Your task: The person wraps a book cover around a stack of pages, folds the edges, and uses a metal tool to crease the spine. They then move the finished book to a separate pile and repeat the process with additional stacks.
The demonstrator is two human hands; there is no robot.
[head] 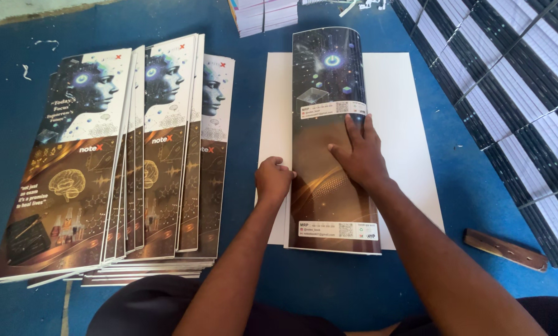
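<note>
Pressed flat, the right hand (361, 152) is laid palm-down on the folded printed cover sheet (332, 143), fingers spread and pointing away from the body; nothing is pinched. The left hand (273, 179) is curled into a loose fist at the sheet's left edge, knuckles resting on the fold line; whether anything is caught between its fingers cannot be told.

The cover sheet lies in the middle of the work area, on a white card (403, 124) that shows on both sides of it. The sheet's far end is seen to bow upward in a rounded hump, which suggests thin, springy coated stock that resists a crease. It is judged light, glossy and likely slippery under a dry palm, and easily marked or dog-eared at the corners. A hold is best taken along the long edges or by flat pressure on the face, not at the corners.

The blue floor covering (17, 124) is noted beneath everything. To the left, a fanned pile of printed covers (123, 162) lies well apart from the hands. To the right, near the person's forearm, a wooden strip (506, 250) is seen on the floor. Beyond it, bound stacks of paper (509, 87) are ranged along the right side. At the far edge, another stack of paper blocks (263, 14) stands.
</note>
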